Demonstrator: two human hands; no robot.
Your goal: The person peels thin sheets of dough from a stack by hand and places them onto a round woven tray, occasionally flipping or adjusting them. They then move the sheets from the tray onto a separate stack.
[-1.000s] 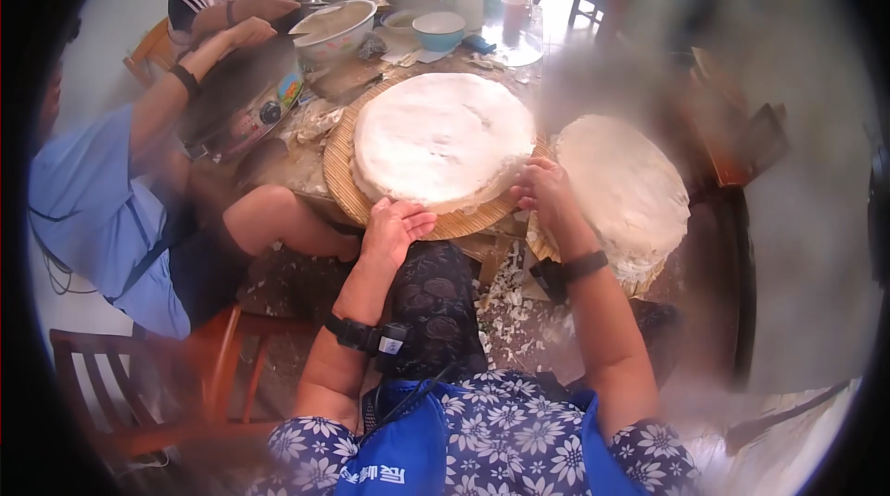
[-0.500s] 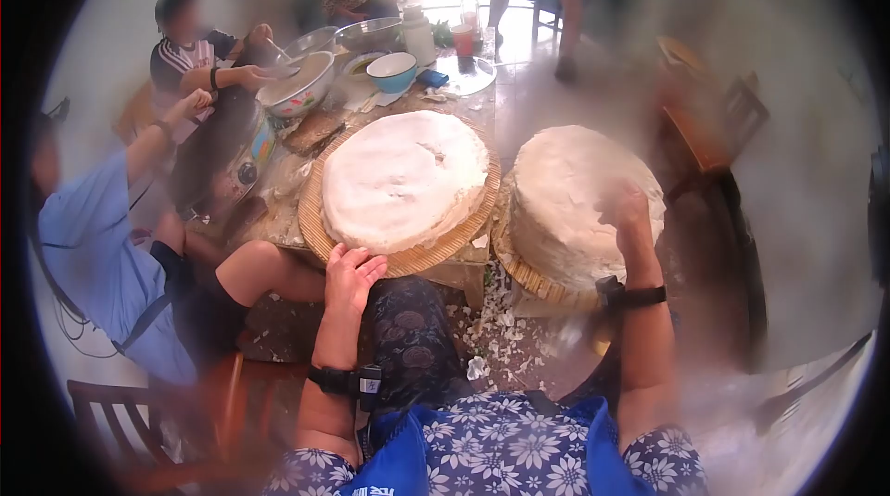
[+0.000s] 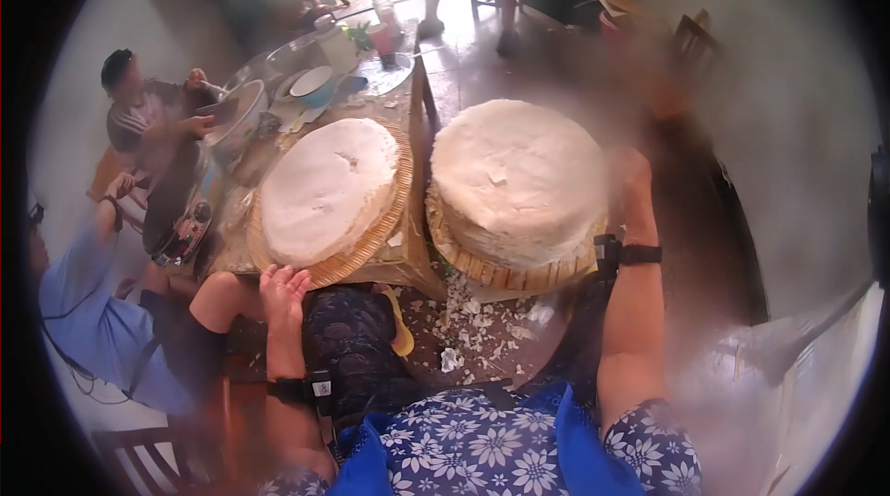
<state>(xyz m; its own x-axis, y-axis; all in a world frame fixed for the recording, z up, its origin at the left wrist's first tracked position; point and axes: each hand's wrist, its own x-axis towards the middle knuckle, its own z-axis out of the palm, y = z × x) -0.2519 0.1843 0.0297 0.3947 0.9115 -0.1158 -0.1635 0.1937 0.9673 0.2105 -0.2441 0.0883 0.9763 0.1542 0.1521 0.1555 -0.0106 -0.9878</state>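
Observation:
Two large round white cake-like blocks lie in front of me. The left block [image 3: 326, 188], cracked on top and rough along its right side, rests on a round woven tray [image 3: 360, 253]. My left hand [image 3: 284, 292] is at the near edge of that tray, its fingers stretched out along the rim. A taller block [image 3: 519, 183] stands to the right on a slatted woven base [image 3: 519, 279], with a small loose flake on its top. Close by its right side is my right hand [image 3: 632, 179], smeared by the foggy view, its fingers unclear.
The wooden table [image 3: 394, 266] holds a blue bowl [image 3: 312, 86], a big enamel basin [image 3: 239, 114] and a red cup [image 3: 381, 38]. White crumbs [image 3: 477, 329] litter the floor. One person [image 3: 153, 116] works over the basin; another in a blue shirt [image 3: 107, 297] sits at left.
The view has turned, so the blocks and table appear further left. My right hand has gone from over the taller block's top to beside its right side. My left hand stays at the tray rim.

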